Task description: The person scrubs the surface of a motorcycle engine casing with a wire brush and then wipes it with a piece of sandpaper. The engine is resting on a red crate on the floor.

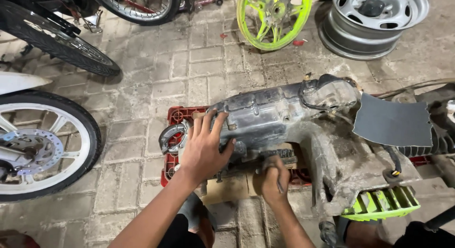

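Fingers [214, 122] of the left hand [203, 151] lay spread flat, gripping nothing, on the grimy engine casing [270, 117]. At four o'clock from it, the right hand [274, 179] was closed around a wire brush [279, 155] pressed to the casing's lower edge. The casing rested on a red crate [177, 116] on the paved floor [189, 63]. A lime wheel rim [274, 18] stood at twelve o'clock.
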